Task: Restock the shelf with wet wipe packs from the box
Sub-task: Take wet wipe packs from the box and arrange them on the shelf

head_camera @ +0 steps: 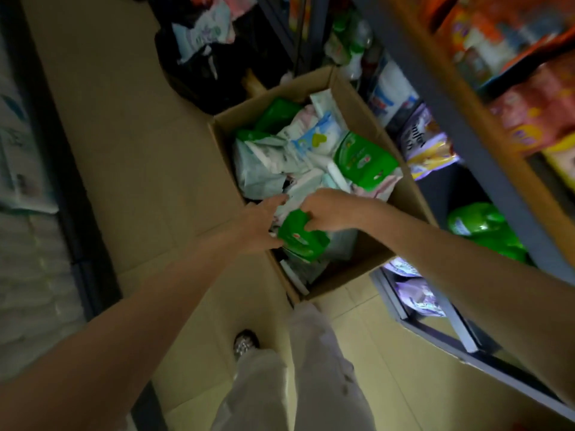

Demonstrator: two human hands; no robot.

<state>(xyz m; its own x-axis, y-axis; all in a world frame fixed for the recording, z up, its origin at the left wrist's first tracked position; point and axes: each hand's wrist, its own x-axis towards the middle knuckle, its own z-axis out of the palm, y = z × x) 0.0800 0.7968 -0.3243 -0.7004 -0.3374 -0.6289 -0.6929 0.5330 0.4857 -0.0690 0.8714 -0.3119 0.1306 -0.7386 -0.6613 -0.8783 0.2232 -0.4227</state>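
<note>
An open cardboard box point(367, 107) stands on the floor, filled with several wet wipe packs in green, white and pale blue. My right hand point(329, 209) grips the top of a green wet wipe pack point(300, 236) at the box's near end. My left hand point(263, 223) is spread beside the same pack, its fingers touching the pack's left edge. Another green pack point(364, 161) lies on the pile further in. The shelf point(460, 141) runs along the right, with green packs point(485, 230) on a low level.
Purple and white bags point(423, 141) and orange packs point(535, 116) fill the right shelving. A dark bin of mixed packs point(211, 48) sits behind the box. Another rack point(34, 169) stands along the left. My legs and a shoe point(245, 343) are on the tiled floor below.
</note>
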